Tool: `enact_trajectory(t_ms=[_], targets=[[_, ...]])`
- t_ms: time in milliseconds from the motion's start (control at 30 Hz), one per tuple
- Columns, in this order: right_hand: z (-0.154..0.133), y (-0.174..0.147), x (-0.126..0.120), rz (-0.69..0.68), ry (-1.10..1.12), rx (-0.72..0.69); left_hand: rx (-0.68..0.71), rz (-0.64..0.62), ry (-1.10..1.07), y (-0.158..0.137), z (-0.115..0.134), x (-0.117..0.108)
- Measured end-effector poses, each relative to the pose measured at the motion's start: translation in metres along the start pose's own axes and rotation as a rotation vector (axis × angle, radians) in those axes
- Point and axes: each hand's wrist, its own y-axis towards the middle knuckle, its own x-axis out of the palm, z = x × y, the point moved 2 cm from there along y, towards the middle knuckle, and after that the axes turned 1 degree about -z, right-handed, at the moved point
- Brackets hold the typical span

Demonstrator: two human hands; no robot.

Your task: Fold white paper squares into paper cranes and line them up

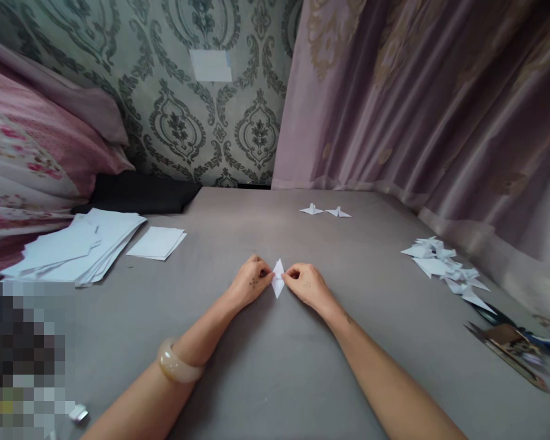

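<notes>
A small piece of folded white paper [278, 282], diamond-shaped with a crease down its length, is held between my two hands over the grey table surface. My left hand [253, 280] pinches its left edge with thumb and fingertips. On the opposite edge, my right hand [306, 283] pinches in the same way. One point of the diamond faces away from me and the other toward me. The curled fingers of both hands are partly hidden behind the knuckles.
Two folded paper birds [311, 209] sit toward the back. A heap of paper birds [435, 256] lies at the right, with scissors and other tools [508, 345] nearer me. Paper sheets [105, 238] and square sheets [157, 242] lie left. Curtains [348, 98] border the right side.
</notes>
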Motion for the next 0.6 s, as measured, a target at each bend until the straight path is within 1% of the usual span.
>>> enact_trajectory(t_ms=[133,233,300,433,500,600], targets=[[0.001,0.0,0.002,-0.003,-0.003,0.004,0.01,0.014,0.018,0.001,-0.006,0.006],[0.003,-0.001,0.003,0.014,-0.014,-0.015,0.062,0.054,0.07,0.0,-0.009,0.01],[0.003,-0.003,0.003,0.028,-0.04,-0.062,0.115,0.055,0.138,-0.001,-0.006,0.012],[-0.004,-0.011,0.003,-0.005,-0.178,-0.176,0.222,-0.059,0.358,-0.007,0.011,0.009],[-0.009,-0.017,0.002,-0.035,-0.276,-0.205,0.241,-0.132,0.485,-0.011,0.022,0.007],[-0.018,-0.029,-0.001,-0.092,-0.437,-0.259,0.232,-0.239,0.661,-0.018,0.037,0.007]])
